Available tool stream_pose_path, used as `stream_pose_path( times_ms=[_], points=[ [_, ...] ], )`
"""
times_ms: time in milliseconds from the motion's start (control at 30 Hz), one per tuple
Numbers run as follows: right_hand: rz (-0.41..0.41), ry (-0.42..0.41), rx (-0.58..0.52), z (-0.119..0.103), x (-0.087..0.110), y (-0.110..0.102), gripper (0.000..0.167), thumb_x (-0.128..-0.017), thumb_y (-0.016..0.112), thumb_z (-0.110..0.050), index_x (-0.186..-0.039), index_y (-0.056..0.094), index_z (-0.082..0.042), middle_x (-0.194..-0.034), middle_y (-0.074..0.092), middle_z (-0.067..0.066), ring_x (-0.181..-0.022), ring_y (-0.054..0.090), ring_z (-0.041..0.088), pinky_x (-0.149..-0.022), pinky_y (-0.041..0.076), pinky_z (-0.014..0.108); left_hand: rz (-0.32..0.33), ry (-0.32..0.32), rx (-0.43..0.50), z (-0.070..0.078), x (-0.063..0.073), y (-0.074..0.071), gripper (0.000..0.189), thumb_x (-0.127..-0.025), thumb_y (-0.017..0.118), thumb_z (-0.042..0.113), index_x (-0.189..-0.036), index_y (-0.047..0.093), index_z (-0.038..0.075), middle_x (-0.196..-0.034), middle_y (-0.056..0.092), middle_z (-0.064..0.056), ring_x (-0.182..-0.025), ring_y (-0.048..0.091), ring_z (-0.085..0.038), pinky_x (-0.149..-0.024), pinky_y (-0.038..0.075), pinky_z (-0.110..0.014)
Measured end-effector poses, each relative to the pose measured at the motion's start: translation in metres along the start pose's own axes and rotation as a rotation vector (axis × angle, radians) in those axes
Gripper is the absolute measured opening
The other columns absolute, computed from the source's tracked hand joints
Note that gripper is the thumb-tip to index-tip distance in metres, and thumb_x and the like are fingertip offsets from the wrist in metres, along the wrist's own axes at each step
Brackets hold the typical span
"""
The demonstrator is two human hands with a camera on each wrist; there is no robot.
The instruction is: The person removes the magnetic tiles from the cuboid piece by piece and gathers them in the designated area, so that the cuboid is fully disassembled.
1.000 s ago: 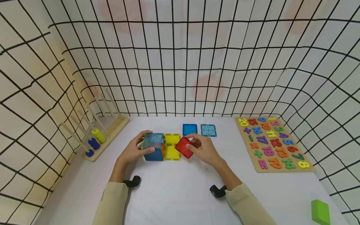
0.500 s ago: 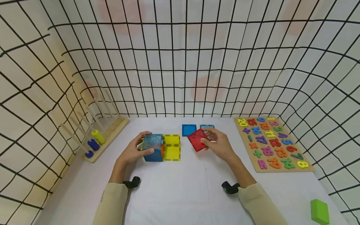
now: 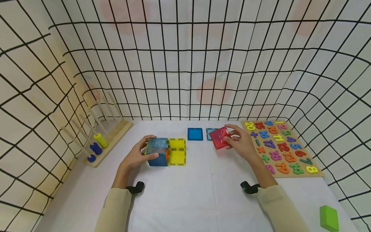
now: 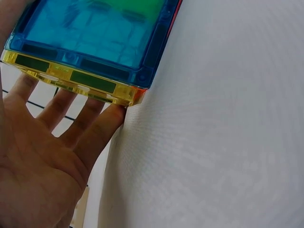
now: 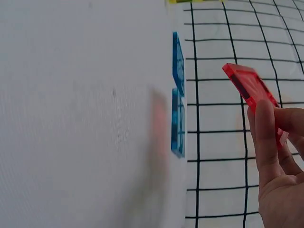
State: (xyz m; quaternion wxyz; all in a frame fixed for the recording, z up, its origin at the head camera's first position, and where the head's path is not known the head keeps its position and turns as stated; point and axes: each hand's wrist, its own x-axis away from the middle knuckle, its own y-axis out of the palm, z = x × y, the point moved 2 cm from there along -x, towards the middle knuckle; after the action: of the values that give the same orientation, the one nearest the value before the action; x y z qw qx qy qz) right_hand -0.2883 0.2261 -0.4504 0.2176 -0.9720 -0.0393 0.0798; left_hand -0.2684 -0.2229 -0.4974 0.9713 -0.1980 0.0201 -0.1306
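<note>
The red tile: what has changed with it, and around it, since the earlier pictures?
The right hand, pinching the red tile throughout, has carried it rightward, away from the yellow tiles; in the head view it now partly hides the pale blue tile. Nothing was let go. The left hand still holds the blue-topped box.

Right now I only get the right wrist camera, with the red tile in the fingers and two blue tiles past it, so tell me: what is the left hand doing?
Observer: The left hand holds a box of coloured tiles.
Operator: What sits right beside that box?
Observer: In the head view, yellow tiles, just at its right side.
Operator: And what lies over on the right part of the table?
Observer: A number board with coloured numerals and signs.
</note>
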Motion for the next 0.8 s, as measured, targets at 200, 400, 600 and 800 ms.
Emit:
stream_pose_path(
  times_ms=[200, 400, 600, 800],
  points=[
    [0.078, 0.072, -0.005, 0.014, -0.012, -0.021, 0.058, -0.1, 0.068, -0.013, -0.154, 0.048, -0.019, -0.125, 0.057, 0.025, -0.079, 0.072, 0.016, -0.076, 0.063, 0.043, -0.003, -0.001, -0.003, -0.001, -0.001, 0.0, 0.077, -0.085, 0.085, 0.036, -0.149, 0.043, 0.037, -0.155, 0.045, -0.001, -0.147, 0.036, -0.038, -0.114, 0.038, -0.067],
    [0.103, 0.16, -0.064, 0.025, -0.022, -0.035, 0.066, -0.098, 0.068, -0.005, -0.158, 0.041, -0.017, -0.132, 0.05, 0.023, -0.092, 0.065, 0.014, -0.085, 0.061, 0.044, 0.007, 0.0, 0.004, -0.002, -0.001, 0.001, 0.076, -0.084, 0.086, 0.036, -0.147, 0.044, 0.039, -0.155, 0.045, 0.0, -0.147, 0.037, -0.038, -0.114, 0.037, -0.067],
    [0.166, 0.243, -0.081, 0.037, -0.03, -0.04, 0.067, -0.098, 0.069, -0.005, -0.158, 0.042, -0.018, -0.124, 0.052, 0.018, -0.08, 0.068, 0.007, -0.082, 0.061, 0.037, -0.012, 0.002, 0.009, -0.006, 0.0, 0.004, 0.077, -0.085, 0.085, 0.036, -0.15, 0.043, 0.034, -0.156, 0.045, -0.004, -0.149, 0.034, -0.042, -0.115, 0.035, -0.069],
    [0.196, 0.288, 0.039, 0.045, -0.038, -0.039, 0.064, -0.098, 0.069, -0.009, -0.157, 0.044, -0.018, -0.128, 0.056, 0.023, -0.098, 0.067, 0.022, -0.076, 0.062, 0.026, 0.0, 0.021, 0.003, -0.004, -0.001, 0.0, 0.076, -0.086, 0.085, 0.033, -0.149, 0.043, 0.034, -0.156, 0.044, -0.004, -0.148, 0.035, -0.042, -0.114, 0.037, -0.068]
  ],
)
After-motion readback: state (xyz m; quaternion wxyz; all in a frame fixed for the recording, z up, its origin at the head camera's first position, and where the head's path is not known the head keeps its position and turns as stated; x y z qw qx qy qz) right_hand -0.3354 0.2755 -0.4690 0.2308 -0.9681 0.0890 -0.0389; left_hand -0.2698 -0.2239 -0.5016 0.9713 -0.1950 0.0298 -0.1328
